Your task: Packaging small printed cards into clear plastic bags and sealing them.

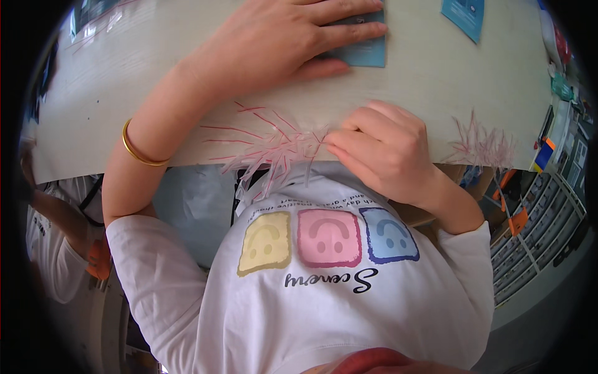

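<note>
My left hand (274, 43) lies flat at the far side of the table, its stretched fingers spread over a flat blue card or packet (369, 55) and partly covering it. My right hand (392, 146) is closed in a pinch at the near table edge. Its thumb and fingertips grip the end of a see-through plastic strip with a red line. That strip belongs to a tangled heap of red-lined plastic strips (280, 146), which hangs partly over the edge just left of the right hand.
Another bunch of strips (479, 146) lies at the right edge. A second blue packet (467, 19) is at far right, see-through plastic (93, 19) at far left. A grey rack (542, 230) and orange-handled tools (517, 219) stand right. A co-worker's white sleeve (59, 262) shows left.
</note>
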`<state>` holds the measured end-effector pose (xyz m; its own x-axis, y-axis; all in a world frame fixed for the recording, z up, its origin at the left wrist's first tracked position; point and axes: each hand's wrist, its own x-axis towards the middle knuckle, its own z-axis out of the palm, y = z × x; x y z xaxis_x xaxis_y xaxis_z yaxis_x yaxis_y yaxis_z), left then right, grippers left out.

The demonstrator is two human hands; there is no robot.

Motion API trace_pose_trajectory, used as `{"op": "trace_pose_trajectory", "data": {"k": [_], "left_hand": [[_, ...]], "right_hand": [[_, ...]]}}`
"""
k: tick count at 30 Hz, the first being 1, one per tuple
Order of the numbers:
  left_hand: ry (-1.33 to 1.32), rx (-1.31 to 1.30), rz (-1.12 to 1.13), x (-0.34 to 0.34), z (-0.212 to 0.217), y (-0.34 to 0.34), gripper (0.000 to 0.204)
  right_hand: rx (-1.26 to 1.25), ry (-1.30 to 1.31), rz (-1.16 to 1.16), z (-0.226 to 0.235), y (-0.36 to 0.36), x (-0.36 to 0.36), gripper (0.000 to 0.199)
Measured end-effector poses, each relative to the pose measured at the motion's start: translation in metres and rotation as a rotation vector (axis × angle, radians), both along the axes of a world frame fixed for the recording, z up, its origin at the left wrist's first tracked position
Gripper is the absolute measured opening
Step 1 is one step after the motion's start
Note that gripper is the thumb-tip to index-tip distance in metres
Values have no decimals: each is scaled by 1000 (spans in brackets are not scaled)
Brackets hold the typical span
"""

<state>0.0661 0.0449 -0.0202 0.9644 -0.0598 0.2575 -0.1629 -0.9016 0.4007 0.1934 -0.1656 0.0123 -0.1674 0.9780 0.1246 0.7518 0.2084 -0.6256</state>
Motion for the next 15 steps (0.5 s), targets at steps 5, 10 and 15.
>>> {"op": "trace_pose_trajectory", "data": {"k": [5,10,15], "left_hand": [[9,21,3,0,3,-1,59],[-22,-45,-3,-4,10,4,50],[-11,-140,54,-25,19,-22,37]], "right_hand": [[131,-106,-194,1,16,42,19],[339,-296,-71,-26,19,54,19],[302,-245,-126,-24,21,52,18]]}}
